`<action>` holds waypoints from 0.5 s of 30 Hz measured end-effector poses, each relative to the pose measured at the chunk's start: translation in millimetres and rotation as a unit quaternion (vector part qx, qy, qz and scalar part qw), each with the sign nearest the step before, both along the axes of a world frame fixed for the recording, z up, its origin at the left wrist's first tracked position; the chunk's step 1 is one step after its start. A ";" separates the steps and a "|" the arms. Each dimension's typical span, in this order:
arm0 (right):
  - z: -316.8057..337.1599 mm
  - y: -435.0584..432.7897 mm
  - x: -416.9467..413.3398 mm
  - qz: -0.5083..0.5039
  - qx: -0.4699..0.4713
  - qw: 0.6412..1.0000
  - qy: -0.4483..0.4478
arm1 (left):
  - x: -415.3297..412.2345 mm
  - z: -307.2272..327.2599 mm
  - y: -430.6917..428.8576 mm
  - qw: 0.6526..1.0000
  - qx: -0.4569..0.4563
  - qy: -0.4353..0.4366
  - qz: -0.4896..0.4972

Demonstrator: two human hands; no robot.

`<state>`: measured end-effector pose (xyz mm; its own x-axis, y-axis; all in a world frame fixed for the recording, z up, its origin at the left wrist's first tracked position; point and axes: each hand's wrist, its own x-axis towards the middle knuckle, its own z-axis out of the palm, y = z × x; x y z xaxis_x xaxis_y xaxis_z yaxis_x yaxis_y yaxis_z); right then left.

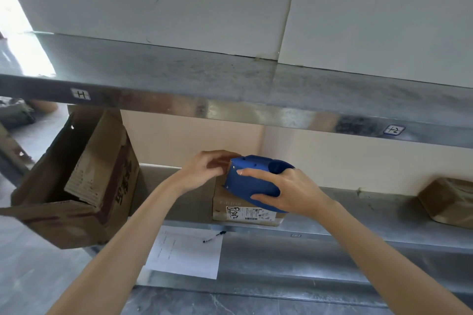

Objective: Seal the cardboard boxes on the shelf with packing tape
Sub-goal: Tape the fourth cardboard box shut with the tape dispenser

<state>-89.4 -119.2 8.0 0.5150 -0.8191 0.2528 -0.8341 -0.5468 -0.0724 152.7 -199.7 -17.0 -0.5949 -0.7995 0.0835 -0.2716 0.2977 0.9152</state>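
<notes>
three cardboard boxes, big open box (76,181), small labelled box (245,213), taped-up box (448,199), one blue tape dispenser (245,183), two hands, left hand (204,169), right hand (291,192), one paper sheet (186,253), one pen (214,236)

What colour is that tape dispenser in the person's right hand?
Blue all over. The head view shows the tape dispenser gripped by the right hand on the small box.
</notes>
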 end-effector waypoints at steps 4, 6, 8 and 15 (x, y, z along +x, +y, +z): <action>0.5 4.0 -0.2 0.004 0.001 1.000 0.004 | -2.2 -3.5 3.4 1.000 0.014 0.011 0.002; 1.6 6.2 0.6 0.001 -0.003 1.000 0.003 | -2.7 -5.1 2.5 1.000 0.009 0.008 0.006; 2.3 7.3 1.3 -0.002 0.001 1.000 0.008 | -3.9 -6.2 1.9 1.000 0.000 0.002 0.012; 7.5 3.6 7.0 -0.003 0.025 1.000 0.012 | -11.6 -8.4 -1.1 0.997 -0.055 0.013 0.059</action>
<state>-82.3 -115.6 15.5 0.5152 -0.8336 0.1995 -0.8394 -0.5377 -0.0793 141.0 -200.8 -25.4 -0.4935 -0.8492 0.1882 -0.2879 0.3637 0.8859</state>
